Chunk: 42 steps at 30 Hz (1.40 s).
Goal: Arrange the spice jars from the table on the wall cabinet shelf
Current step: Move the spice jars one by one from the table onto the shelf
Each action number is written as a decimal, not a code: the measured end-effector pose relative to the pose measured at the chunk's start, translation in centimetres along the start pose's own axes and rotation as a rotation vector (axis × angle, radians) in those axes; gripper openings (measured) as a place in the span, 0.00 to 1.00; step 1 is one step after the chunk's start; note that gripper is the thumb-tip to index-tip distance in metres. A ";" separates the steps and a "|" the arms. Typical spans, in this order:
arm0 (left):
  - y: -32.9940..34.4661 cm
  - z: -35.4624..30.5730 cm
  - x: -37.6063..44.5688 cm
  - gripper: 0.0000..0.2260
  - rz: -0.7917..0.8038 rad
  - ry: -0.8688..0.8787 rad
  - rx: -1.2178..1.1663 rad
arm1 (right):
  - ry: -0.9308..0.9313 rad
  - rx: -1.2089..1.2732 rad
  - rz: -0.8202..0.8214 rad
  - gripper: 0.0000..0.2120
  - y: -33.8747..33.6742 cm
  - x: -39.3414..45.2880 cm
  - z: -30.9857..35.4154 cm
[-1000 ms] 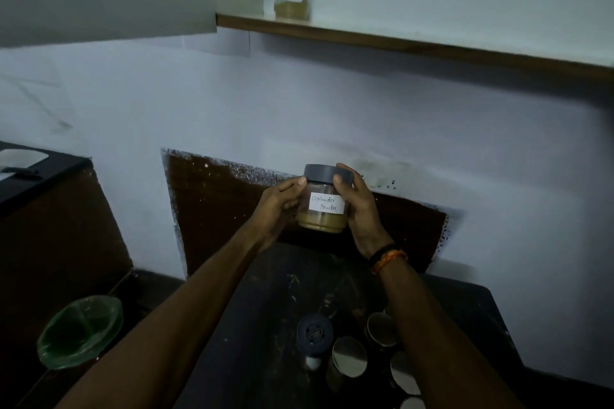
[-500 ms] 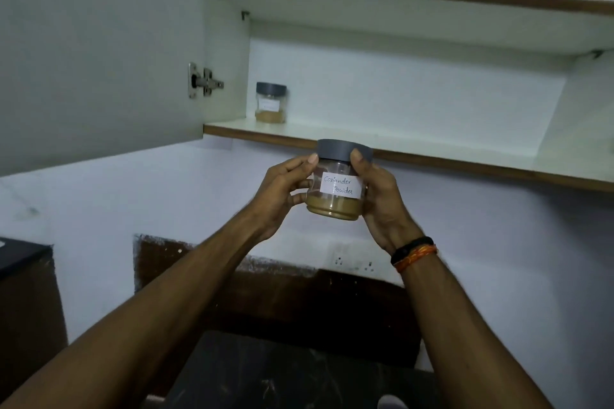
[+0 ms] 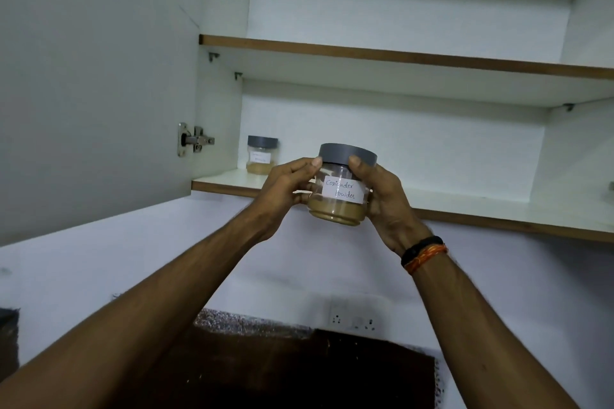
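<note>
Open wall cabinet, lower shelf (image 3: 465,206) with one jar (image 3: 261,156) at left; frame centre, left hand (image 3: 285,187) and right hand (image 3: 385,199) grasp coriander powder jar (image 3: 342,189), upright, before shelf edge.

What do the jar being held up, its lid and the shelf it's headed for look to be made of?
The jar looks like clear plastic, possibly glass: the tan powder shows through its wall. Its lid seems matte grey plastic, opaque and without shine. The lower shelf looks like white laminated board with a brown wood-toned edge strip; what lies under the laminate cannot be seen.
</note>
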<state>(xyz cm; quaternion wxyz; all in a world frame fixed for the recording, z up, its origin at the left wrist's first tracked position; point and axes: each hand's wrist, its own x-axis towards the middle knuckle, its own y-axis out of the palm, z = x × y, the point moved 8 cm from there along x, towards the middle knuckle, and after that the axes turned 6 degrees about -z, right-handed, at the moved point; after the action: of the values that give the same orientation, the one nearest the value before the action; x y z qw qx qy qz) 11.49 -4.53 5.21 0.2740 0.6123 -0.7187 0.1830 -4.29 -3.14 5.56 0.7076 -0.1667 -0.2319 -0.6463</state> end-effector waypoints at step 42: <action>-6.5 6.8 9.1 0.33 0.413 0.587 1.510 | 0.097 -0.360 0.145 0.27 3.5 27.7 -9.8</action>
<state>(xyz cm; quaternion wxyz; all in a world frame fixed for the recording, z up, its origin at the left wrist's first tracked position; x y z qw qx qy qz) 15.81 -16.85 5.02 -0.0731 0.4146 -0.4001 0.8140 1.86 -31.19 12.63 0.7213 -0.2755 -0.0659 -0.6320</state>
